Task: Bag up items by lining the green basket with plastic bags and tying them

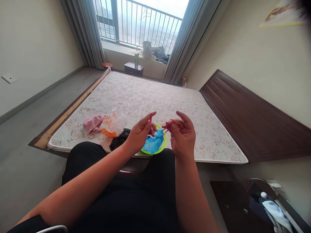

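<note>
A thin red cord (166, 132) is looped about the fingers of both hands, above the bed's front edge. My left hand (142, 129) pinches it, with a strand up along the raised index finger. My right hand (182, 132) grips the other part between thumb and bent fingers, its index finger pointing up. Below and between the hands sits a lime-green basket (165, 143) with blue plastic-like material (153, 144) in it. My left hand partly hides the basket's left side. Where the cord's ends lie, I cannot make out.
On the mattress (143, 94), left of the basket, lie a pink cloth (92, 124), a clear plastic bag with orange print (112, 124) and a black bundle (119, 139). A dark headboard (252, 116) stands at right. A dark nightstand (223, 202) is at lower right.
</note>
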`<action>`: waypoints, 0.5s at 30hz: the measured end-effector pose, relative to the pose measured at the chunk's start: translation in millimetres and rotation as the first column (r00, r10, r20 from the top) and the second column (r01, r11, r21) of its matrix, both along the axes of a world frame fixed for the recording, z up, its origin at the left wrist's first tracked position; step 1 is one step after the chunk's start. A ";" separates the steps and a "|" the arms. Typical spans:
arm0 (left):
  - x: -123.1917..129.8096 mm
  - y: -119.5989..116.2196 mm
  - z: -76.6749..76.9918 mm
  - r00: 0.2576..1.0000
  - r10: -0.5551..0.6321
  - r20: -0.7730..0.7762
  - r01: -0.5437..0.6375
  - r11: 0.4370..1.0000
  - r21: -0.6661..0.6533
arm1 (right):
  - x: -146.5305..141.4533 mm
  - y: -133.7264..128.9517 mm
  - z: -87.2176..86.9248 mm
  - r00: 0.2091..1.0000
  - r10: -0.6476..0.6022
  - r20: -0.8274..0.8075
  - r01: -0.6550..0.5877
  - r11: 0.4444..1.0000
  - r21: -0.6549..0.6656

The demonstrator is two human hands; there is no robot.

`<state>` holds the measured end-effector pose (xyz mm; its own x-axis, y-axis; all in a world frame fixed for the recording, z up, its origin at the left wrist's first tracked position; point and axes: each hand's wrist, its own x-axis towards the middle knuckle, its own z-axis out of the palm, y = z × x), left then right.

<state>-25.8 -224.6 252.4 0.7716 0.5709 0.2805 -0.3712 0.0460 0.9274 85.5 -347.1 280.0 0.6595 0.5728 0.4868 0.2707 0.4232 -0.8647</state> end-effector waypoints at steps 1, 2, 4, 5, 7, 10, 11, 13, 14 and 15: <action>-0.2 -1.6 0.2 1.000 0.008 -0.010 -0.007 1.000 0.005 | -0.2 -0.4 -0.9 1.000 0.024 -0.012 -0.024 1.000 -0.006; -0.1 -3.3 0.0 0.999 0.019 -0.031 -0.018 1.000 0.014 | -0.8 -0.8 -1.5 0.999 0.052 -0.015 -0.052 0.998 -0.021; 0.8 -6.8 -0.9 0.993 0.043 -0.107 -0.037 0.998 0.051 | -2.9 -1.4 -2.2 0.994 0.110 0.004 -0.110 0.991 -0.072; 1.1 -8.1 -1.5 0.987 0.054 -0.150 -0.043 0.996 0.077 | -4.1 -1.6 -2.4 0.990 0.138 0.023 -0.135 0.985 -0.105; 0.9 -9.3 -2.1 0.974 0.068 -0.217 -0.038 0.990 0.139 | -6.1 -2.1 -2.5 0.981 0.179 0.074 -0.164 0.971 -0.175; -2.6 -7.8 -1.0 0.964 -0.005 -0.266 0.079 0.960 0.268 | -7.0 -3.5 -1.5 0.969 0.205 0.136 -0.167 0.954 -0.248; -4.3 -7.1 -0.3 0.957 -0.059 -0.284 0.152 0.936 0.317 | -6.9 -4.1 -0.7 0.967 0.213 0.137 -0.173 0.950 -0.258; -7.1 -6.7 0.8 0.925 -0.175 -0.337 0.308 0.866 0.395 | -6.6 -5.0 1.6 0.965 0.240 0.110 -0.203 0.941 -0.271; -7.9 -7.2 0.7 0.914 -0.195 -0.357 0.340 0.848 0.407 | -6.6 -5.2 3.0 0.962 0.259 0.087 -0.226 0.933 -0.280; -8.0 -8.1 0.0 0.908 -0.194 -0.372 0.348 0.844 0.408 | -6.9 -5.3 4.5 0.957 0.285 0.061 -0.256 0.921 -0.292</action>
<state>-33.9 -232.6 252.4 0.9648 0.1918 0.1799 -0.1033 -0.3527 0.9300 78.6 -352.5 284.5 0.4163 0.8443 0.3375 0.2708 0.2392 -0.9324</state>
